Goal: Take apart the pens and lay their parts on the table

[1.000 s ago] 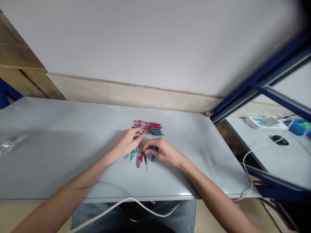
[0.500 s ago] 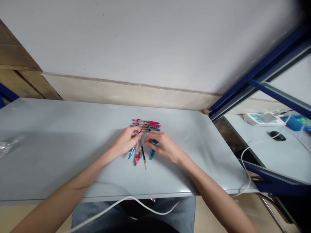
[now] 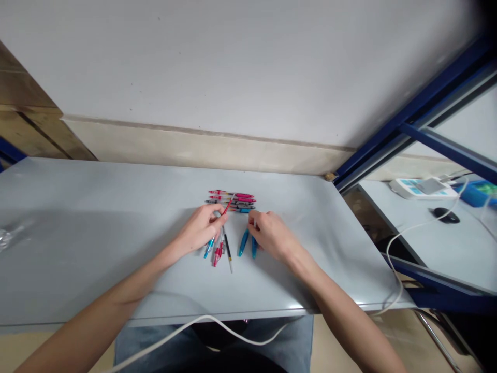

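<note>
My left hand (image 3: 202, 228) is closed in a pinch on a slim red pen refill (image 3: 228, 205), whose pale end points up and away. Under and beside it lie a light-blue pen part (image 3: 208, 247), a clear-and-red pen part (image 3: 218, 255) and a dark refill (image 3: 228, 247) with a pale tip. My right hand (image 3: 272, 234) has its fingers pinched together over a blue pen barrel (image 3: 254, 248), whose upper part they hide. A second blue pen barrel (image 3: 243, 242) rests just left of those fingers. Beyond both hands, several pens (image 3: 244, 196) lie sideways in a stack of rows.
The grey table (image 3: 116, 207) meets a white wall. Crumpled clear plastic (image 3: 5, 238) lies at the far left. A white cable (image 3: 209, 317) crosses my lap. Past the blue frame (image 3: 388, 134) at right are a white device (image 3: 421, 188) and a black mouse (image 3: 446, 215).
My right hand has moved slightly right, and a second blue barrel now shows beside the first. A blue pen in the rows is now uncovered. My left hand keeps the red refill, nearly still.
</note>
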